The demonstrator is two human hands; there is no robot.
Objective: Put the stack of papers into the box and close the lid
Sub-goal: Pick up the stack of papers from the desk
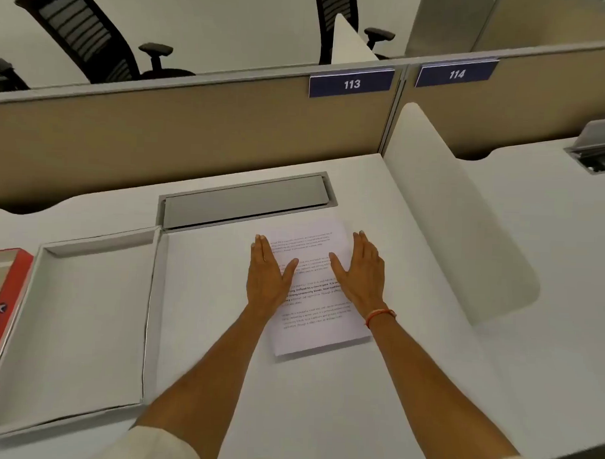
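Note:
A stack of printed white papers (316, 327) lies flat on the white desk, right of centre. My left hand (266, 279) rests flat on its left side, fingers together and pointing away from me. My right hand (361, 272), with an orange thread at the wrist, lies flat on the stack's right side. Neither hand grips anything. To the left sits the open white box (81, 324), shallow and with nothing in it. Its red lid (9, 284) is folded out at the far left edge, only partly in view.
A grey cable hatch (243, 201) is set into the desk just beyond the papers. A tan partition (194, 136) with signs 113 and 114 closes the back. A white rounded divider (449, 214) stands to the right. Black office chairs (95, 40) stand behind the partition.

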